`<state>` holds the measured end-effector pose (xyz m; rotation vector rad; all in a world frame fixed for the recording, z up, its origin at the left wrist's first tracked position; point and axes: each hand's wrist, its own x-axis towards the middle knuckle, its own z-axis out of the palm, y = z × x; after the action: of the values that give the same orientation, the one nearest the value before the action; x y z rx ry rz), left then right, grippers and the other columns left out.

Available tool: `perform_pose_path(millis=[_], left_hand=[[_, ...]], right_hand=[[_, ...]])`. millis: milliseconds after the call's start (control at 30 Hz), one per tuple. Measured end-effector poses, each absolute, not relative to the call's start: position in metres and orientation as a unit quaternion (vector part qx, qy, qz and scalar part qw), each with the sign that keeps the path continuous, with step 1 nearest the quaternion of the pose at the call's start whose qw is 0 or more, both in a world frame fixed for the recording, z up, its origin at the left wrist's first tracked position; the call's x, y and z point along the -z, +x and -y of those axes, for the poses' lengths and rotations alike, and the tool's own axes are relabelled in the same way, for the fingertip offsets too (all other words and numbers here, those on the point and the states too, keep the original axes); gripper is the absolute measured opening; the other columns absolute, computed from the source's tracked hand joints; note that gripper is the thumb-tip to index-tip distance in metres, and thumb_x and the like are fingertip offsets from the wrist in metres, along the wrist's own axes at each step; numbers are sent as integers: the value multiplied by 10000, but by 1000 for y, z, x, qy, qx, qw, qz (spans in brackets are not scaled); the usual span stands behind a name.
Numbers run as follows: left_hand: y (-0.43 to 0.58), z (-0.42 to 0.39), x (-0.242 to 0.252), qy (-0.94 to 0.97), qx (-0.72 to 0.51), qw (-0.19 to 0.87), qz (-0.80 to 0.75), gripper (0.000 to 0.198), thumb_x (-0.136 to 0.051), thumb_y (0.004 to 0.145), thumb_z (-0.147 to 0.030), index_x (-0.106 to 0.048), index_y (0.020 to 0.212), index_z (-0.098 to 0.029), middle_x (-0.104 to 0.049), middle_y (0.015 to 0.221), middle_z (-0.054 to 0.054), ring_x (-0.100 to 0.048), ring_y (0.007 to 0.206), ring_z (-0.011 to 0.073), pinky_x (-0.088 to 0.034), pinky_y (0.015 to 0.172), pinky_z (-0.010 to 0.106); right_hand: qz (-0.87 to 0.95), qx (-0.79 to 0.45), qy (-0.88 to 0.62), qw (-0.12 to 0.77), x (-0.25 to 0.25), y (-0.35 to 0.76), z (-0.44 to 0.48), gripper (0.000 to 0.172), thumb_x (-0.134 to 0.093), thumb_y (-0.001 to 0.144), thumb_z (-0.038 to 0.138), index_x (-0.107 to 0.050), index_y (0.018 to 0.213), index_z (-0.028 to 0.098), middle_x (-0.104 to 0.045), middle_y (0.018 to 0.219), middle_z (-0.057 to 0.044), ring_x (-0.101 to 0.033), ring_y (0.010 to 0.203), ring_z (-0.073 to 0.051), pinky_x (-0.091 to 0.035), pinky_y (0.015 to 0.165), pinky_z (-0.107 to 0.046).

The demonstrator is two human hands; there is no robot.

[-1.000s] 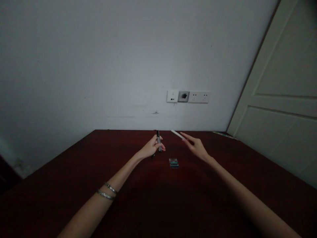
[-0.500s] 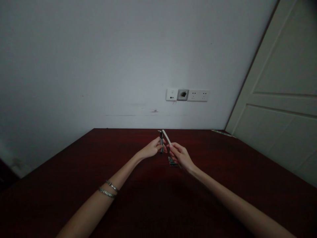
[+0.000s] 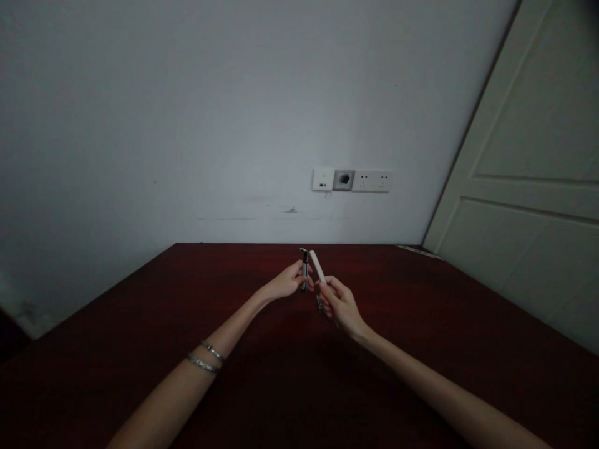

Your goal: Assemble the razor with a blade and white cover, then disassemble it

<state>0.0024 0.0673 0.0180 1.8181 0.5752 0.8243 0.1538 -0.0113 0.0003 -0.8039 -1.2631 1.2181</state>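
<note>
A pale grey wall (image 3: 187, 125) fills the far side of the scene, marked by a few faint scuffs low down. At the right a white panelled door (image 3: 528, 187) stands at a slant. Below them a dark red-brown tabletop (image 3: 281, 399) runs from the near edge to the wall, and two bare forearms reach out over it from the near side. The left hand (image 3: 286, 285) is closed around a dark slim tool (image 3: 304, 269), pinching it between thumb and fingers. The tool stands nearly upright, with its small head topmost, above the far middle of the tabletop. The right hand (image 3: 340, 302) grips a white slim piece (image 3: 317, 265) by its lower end, so that it tilts up and to the left. The top of the white piece lies just beside the dark slim tool, but I cannot tell whether the two touch. On the wall above the hands sits a row of white sockets (image 3: 352, 180) with one darker plate among them. Two thin metal bracelets (image 3: 206, 358) circle the left forearm nearer the viewer. A small dark object (image 3: 319, 305) lies on the tabletop, mostly hidden behind the right hand and too dim to identify. A pale flat strip (image 3: 414, 251) rests at the far right edge of the tabletop near the door.
</note>
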Motion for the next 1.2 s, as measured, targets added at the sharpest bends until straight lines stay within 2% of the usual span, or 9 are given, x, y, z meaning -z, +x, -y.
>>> perform_pose_path(millis=[100, 233, 333, 500, 700, 900, 1067, 1200], left_hand=[[3, -68, -15, 758, -344, 497, -245, 109, -468, 806, -140, -422, 905, -146, -587, 696, 25, -587, 663, 138, -451, 661, 290], [4, -66, -15, 775, -366, 451, -249, 136, -455, 791, -116, -452, 923, -148, -590, 728, 24, -591, 658, 124, -459, 655, 272], [4, -64, -19, 777, -388, 425, -256, 152, -440, 790, -112, -450, 935, -155, -589, 734, 17, -599, 645, 118, -463, 644, 259], [5, -58, -24, 789, -405, 370, -278, 99, -437, 790, -120, -451, 878, -164, -582, 687, 3, -589, 605, 113, -454, 608, 238], [6, -55, -23, 816, -390, 302, -302, 109, -450, 757, -93, -483, 826, -171, -596, 672, -9, -572, 600, 107, -435, 601, 221], [7, -54, -24, 812, -393, 308, -302, 121, -447, 766, -96, -486, 855, -168, -600, 684, -6, -582, 611, 111, -446, 606, 225], [10, -50, -29, 775, -424, 364, -296, 157, -457, 752, -81, -472, 890, -155, -591, 688, -5, -592, 596, 110, -458, 574, 216], [10, -54, -23, 770, -423, 377, -293, 128, -487, 760, -113, -472, 880, -156, -591, 691, -1, -594, 601, 113, -473, 593, 233]], right_hand=[[537, -509, -333, 584, -6, 156, 13, 298, -564, 770, 474, -497, 865, 199, -368, 502, 96, -242, 363, -23, -175, 333, -143], [549, -513, -350, 559, 4, 155, 19, 303, -530, 790, 488, -474, 864, 199, -391, 483, 95, -247, 347, -27, -179, 321, -141], [537, -514, -361, 563, 11, 152, 25, 302, -521, 796, 494, -459, 849, 203, -355, 475, 104, -242, 353, -29, -189, 321, -136], [503, -502, -318, 627, -12, 148, 23, 304, -558, 770, 489, -436, 819, 214, -282, 465, 118, -187, 355, -27, -145, 314, -131], [487, -536, -326, 607, -9, 142, 25, 337, -551, 761, 523, -411, 788, 217, -263, 475, 120, -170, 353, -26, -139, 306, -131], [483, -527, -303, 631, -12, 141, 25, 318, -562, 765, 499, -416, 777, 216, -261, 486, 116, -164, 361, -26, -128, 309, -131], [501, -558, -331, 573, 2, 135, 32, 309, -542, 776, 500, -426, 779, 214, -283, 497, 109, -204, 368, -31, -148, 312, -133], [497, -533, -306, 612, -4, 134, 29, 303, -537, 782, 494, -419, 770, 215, -271, 502, 107, -191, 371, -33, -149, 312, -138]])
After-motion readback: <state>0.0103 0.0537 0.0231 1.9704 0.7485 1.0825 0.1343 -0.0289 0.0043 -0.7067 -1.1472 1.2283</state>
